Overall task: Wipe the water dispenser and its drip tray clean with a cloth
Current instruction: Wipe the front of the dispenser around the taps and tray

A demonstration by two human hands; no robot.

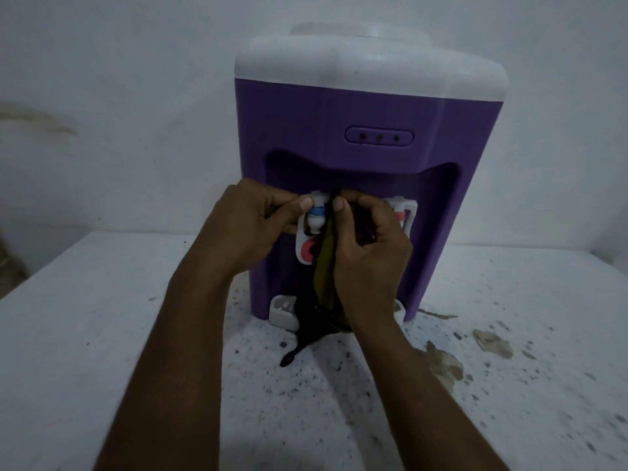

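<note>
While left hand (pixel 251 219) pinches tap (pixel 316 214), right hand (pixel 368 253) grips cloth (pixel 324 270) at its three o'clock. We judge drip tray (pixel 280 314) next.

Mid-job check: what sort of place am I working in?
Likely a plain domestic or utility corner: a purple plastic tabletop water dispenser with a white top stands on a speckled, stained white slab against a bare, marked white wall.
</note>
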